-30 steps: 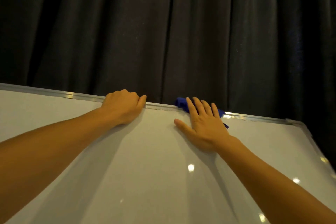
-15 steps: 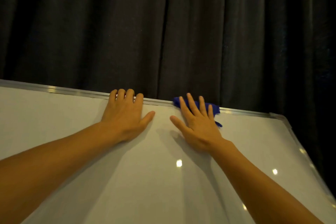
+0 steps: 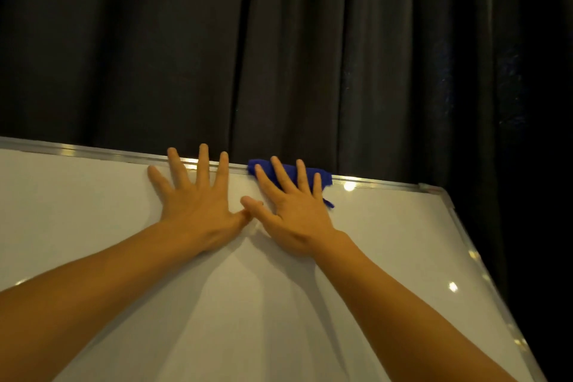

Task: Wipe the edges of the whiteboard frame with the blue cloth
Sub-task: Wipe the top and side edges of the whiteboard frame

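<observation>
A white whiteboard (image 3: 279,304) with a silver metal frame (image 3: 381,183) fills the lower view. The blue cloth (image 3: 322,176) lies bunched on the top frame edge, right of centre. My right hand (image 3: 294,211) rests flat on the board with its spread fingers pressing on the cloth. My left hand (image 3: 198,198) lies flat beside it, fingers spread and fingertips reaching the top frame. The two thumbs touch. Most of the cloth is hidden under my right fingers.
A dark pleated curtain (image 3: 279,56) hangs close behind the board. The frame's top right corner (image 3: 434,189) and its right edge (image 3: 474,257) run down the right side.
My left hand opened from a curled grip on the top edge to a flat spread palm. The two hands came together until the thumbs touch. The cloth stays under my right fingers.
</observation>
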Action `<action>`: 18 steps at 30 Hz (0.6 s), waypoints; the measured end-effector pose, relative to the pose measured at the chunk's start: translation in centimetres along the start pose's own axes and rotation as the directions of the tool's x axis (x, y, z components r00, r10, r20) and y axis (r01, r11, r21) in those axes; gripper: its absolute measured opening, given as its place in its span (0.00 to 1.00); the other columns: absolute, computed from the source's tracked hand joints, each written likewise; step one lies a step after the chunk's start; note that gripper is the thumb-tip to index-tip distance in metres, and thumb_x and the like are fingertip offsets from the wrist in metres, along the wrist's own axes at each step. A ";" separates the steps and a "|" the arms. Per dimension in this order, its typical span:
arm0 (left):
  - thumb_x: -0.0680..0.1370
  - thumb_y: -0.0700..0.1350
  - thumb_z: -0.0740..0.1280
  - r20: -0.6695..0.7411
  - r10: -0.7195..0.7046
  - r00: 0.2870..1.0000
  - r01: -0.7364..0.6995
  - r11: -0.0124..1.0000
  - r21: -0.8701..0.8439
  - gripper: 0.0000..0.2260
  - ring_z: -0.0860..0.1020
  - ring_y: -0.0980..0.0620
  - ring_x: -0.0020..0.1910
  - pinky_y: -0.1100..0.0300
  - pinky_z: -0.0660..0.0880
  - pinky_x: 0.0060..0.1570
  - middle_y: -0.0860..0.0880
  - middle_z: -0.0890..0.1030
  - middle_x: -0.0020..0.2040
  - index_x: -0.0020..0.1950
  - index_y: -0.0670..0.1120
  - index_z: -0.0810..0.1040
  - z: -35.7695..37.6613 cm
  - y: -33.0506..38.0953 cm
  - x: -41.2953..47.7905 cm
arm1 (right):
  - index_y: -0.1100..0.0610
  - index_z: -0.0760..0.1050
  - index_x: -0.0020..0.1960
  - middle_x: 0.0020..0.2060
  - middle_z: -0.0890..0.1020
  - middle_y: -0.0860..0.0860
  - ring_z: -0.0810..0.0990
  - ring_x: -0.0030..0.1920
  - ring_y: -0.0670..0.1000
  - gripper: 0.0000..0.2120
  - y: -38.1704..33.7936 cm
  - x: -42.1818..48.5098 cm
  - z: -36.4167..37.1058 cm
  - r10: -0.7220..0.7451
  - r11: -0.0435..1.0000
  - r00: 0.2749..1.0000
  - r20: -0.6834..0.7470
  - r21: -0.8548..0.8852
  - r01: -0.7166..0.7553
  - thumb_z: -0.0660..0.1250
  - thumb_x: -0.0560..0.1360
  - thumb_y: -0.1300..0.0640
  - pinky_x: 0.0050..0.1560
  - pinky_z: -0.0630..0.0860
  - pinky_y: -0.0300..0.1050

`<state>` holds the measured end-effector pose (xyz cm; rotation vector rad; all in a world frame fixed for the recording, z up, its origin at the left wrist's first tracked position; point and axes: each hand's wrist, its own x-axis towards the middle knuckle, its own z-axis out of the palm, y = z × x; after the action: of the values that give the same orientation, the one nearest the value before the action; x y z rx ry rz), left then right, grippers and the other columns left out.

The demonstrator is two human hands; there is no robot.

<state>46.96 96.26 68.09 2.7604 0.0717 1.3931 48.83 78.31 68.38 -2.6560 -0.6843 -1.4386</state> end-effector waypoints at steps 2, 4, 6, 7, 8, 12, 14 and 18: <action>0.61 0.80 0.38 -0.006 -0.022 1.000 0.022 1.000 -0.001 0.50 0.34 0.31 0.75 0.28 0.42 0.70 0.44 0.33 0.79 0.76 0.55 0.30 -0.1 0.2 0.0 | 0.31 0.35 0.74 0.79 0.40 0.40 0.30 0.77 0.52 0.35 1.7 -0.3 -0.4 -0.058 0.998 0.998 -0.016 -0.025 0.057 0.37 0.71 0.22 0.72 0.26 0.60; 0.62 0.81 0.36 -0.006 -0.014 1.000 0.014 1.000 -0.022 0.50 0.34 0.32 0.75 0.29 0.42 0.70 0.45 0.33 0.79 0.76 0.56 0.31 -0.2 0.2 -0.6 | 0.31 0.33 0.73 0.79 0.38 0.40 0.31 0.77 0.53 0.34 5.9 -1.9 -1.3 -0.056 0.997 0.998 -0.031 -0.060 0.054 0.38 0.72 0.22 0.72 0.27 0.59; 0.60 0.82 0.34 0.022 -0.019 1.000 0.019 0.999 -0.026 0.50 0.35 0.32 0.75 0.29 0.41 0.70 0.46 0.33 0.79 0.76 0.57 0.30 -0.3 0.3 -1.2 | 0.31 0.31 0.72 0.78 0.36 0.41 0.31 0.77 0.54 0.34 10.8 -3.9 -2.4 0.014 0.994 0.999 -0.045 -0.108 -0.019 0.37 0.72 0.22 0.72 0.27 0.59; 0.59 0.82 0.33 0.036 -0.032 0.999 0.033 0.999 -0.019 0.51 0.35 0.32 0.76 0.30 0.42 0.70 0.46 0.33 0.79 0.76 0.57 0.30 -0.3 0.8 -1.4 | 0.31 0.31 0.73 0.78 0.36 0.41 0.31 0.77 0.54 0.34 13.0 -4.8 -3.0 0.069 0.991 0.997 -0.038 -0.114 -0.073 0.36 0.71 0.22 0.72 0.28 0.59; 0.58 0.82 0.33 0.044 -0.051 0.998 0.052 0.999 -0.017 0.51 0.36 0.32 0.76 0.29 0.42 0.70 0.46 0.33 0.79 0.76 0.58 0.30 -0.3 1.5 -1.5 | 0.31 0.32 0.73 0.78 0.36 0.42 0.31 0.77 0.55 0.35 14.5 -5.3 -3.5 0.119 0.987 0.993 -0.026 -0.104 -0.121 0.36 0.71 0.22 0.72 0.29 0.60; 0.61 0.82 0.40 0.073 -0.144 0.987 0.147 0.988 -0.040 0.50 0.37 0.32 0.76 0.28 0.43 0.69 0.44 0.33 0.79 0.76 0.57 0.31 0.1 8.9 -1.6 | 0.33 0.37 0.76 0.80 0.41 0.43 0.33 0.78 0.57 0.40 14.3 -3.8 -3.2 0.080 0.997 0.995 0.056 0.013 -0.081 0.35 0.68 0.20 0.71 0.28 0.61; 0.63 0.80 0.43 0.076 -0.172 0.982 0.172 0.985 0.007 0.49 0.37 0.30 0.75 0.26 0.44 0.69 0.43 0.32 0.78 0.76 0.57 0.30 0.9 12.4 -1.1 | 0.35 0.41 0.77 0.80 0.43 0.44 0.34 0.78 0.57 0.40 11.7 -2.5 -1.9 -0.032 0.998 0.998 0.062 0.055 0.028 0.36 0.69 0.20 0.71 0.28 0.61; 0.61 0.78 0.37 0.060 -0.176 0.983 0.173 0.983 0.060 0.49 0.37 0.30 0.75 0.27 0.43 0.70 0.44 0.30 0.78 0.75 0.56 0.29 2.5 14.7 -0.8 | 0.37 0.44 0.78 0.80 0.44 0.43 0.37 0.79 0.57 0.39 13.8 -1.7 -1.9 -0.125 0.992 0.991 0.057 0.019 0.124 0.38 0.71 0.22 0.74 0.32 0.61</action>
<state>48.76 81.53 66.89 2.7613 0.3450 1.2756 52.02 64.77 70.42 -2.6974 -0.8772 -1.3819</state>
